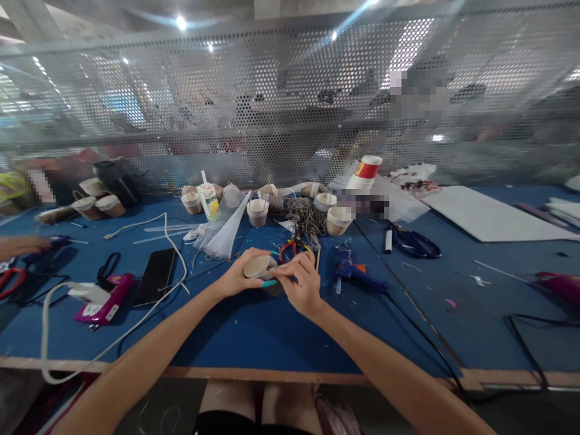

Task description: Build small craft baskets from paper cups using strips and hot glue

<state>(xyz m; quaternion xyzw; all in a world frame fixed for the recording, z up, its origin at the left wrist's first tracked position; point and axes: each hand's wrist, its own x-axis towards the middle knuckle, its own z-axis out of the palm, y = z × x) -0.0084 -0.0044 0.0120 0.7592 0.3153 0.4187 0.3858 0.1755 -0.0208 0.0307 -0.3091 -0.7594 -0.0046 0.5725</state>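
My left hand point(247, 275) is wrapped around a small cup point(257, 266) with a pale, open-looking top, held above the blue table. At the cup's right side, my right hand point(299, 279) has its fingertips pinched together against the rim. What lies between those fingertips is too small to make out. Just behind the hands are red-handled pliers point(290, 249). A blue glue gun point(356, 269) rests right of my right hand, its cord running to the front edge. A tangle of grey-brown cord point(306, 217) sits farther back.
Several similar cups point(258, 212) line the back, near a drink carton point(210, 201) and clear sticks point(229, 232). Left are a phone point(155, 277), a magenta power strip point(106, 302) and another person's hand point(22, 246). Right are scissors point(414, 243) and a white board point(493, 212). Perforated metal screen point(272, 121) behind.
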